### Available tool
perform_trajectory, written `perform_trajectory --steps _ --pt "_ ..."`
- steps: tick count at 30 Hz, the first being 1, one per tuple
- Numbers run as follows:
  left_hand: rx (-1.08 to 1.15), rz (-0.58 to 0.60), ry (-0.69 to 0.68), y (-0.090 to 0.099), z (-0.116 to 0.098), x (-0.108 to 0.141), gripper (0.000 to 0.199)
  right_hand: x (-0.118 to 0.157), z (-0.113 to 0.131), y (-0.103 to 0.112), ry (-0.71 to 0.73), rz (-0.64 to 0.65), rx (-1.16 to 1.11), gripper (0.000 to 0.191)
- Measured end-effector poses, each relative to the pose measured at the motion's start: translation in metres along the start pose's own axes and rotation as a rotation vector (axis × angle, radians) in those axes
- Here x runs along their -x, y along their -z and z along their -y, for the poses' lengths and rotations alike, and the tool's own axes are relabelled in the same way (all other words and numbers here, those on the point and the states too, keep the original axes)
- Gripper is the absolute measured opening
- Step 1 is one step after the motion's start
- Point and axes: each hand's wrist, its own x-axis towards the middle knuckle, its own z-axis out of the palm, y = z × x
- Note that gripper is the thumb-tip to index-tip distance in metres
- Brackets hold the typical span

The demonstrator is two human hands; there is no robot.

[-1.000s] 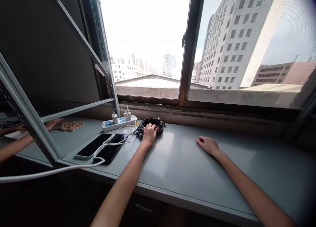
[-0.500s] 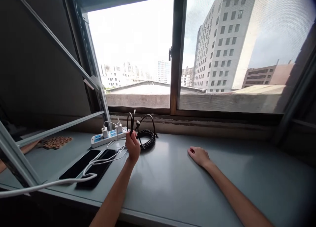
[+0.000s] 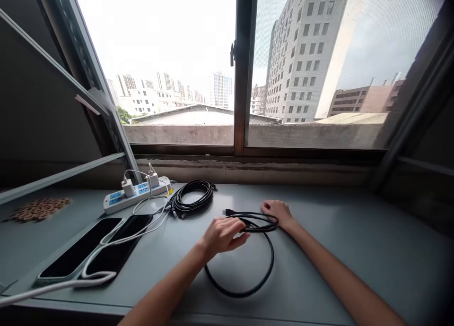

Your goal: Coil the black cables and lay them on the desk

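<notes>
My left hand (image 3: 224,235) is at the middle of the grey desk, its fingers closed on a loosely coiled black HDMI cable (image 3: 238,295). One wide loop of that cable hangs toward the desk's front edge, and a flat metal-tipped plug (image 3: 229,212) sticks out above the knuckles. My right hand (image 3: 278,212) rests on the desk just beyond the coil, curled into a loose fist with nothing visible in it. Farther back on the left, a larger coil of black cable (image 3: 193,205) lies near the window wall.
A white power strip (image 3: 133,199) with two chargers stands at the back left. White charging cables (image 3: 133,238) run over two dark-screened phones (image 3: 80,248). Small brown pieces (image 3: 40,209) are piled at far left. A metal frame post (image 3: 117,127) rises beside the strip.
My left hand has moved right and toward me, carrying the HDMI cable away from the larger coil, which stays by the wall. My right hand remains resting on the desk. The view has shifted.
</notes>
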Motion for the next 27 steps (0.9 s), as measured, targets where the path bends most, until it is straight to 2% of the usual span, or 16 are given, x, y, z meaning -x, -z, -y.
perform_trajectory --steps 3,5,7,9,13,15,19,23,27 --pt "0.007 0.050 -0.045 0.000 -0.011 -0.005 0.034 0.002 0.001 0.001 -0.007 -0.001 -0.008 0.030" --pt "0.007 0.045 -0.021 -0.001 -0.015 -0.006 0.038 0.003 0.002 0.002 -0.006 -0.005 -0.018 0.030" --pt "0.019 0.089 0.027 -0.003 -0.016 -0.004 0.041 0.004 0.002 0.002 -0.004 -0.012 -0.027 0.029" --pt "0.058 0.208 0.105 -0.006 -0.016 -0.001 0.043 0.004 0.003 0.002 -0.005 -0.016 -0.031 0.029" --pt "0.125 0.550 0.244 -0.016 -0.019 0.007 0.055 0.004 0.002 0.001 -0.009 -0.020 -0.026 0.031" --pt "0.139 0.678 0.242 -0.022 -0.026 0.009 0.059 0.004 0.002 0.000 -0.007 -0.021 -0.025 0.032" --pt "0.153 0.836 0.144 -0.029 -0.043 0.006 0.055 0.004 0.001 -0.002 -0.002 -0.029 -0.029 0.032" --pt "0.153 0.914 0.094 -0.029 -0.052 0.003 0.043 0.003 -0.001 -0.005 0.000 -0.043 -0.035 0.034" --pt "0.166 0.931 0.141 -0.031 -0.053 0.006 0.038 0.003 -0.004 -0.007 -0.009 -0.034 -0.031 0.035"
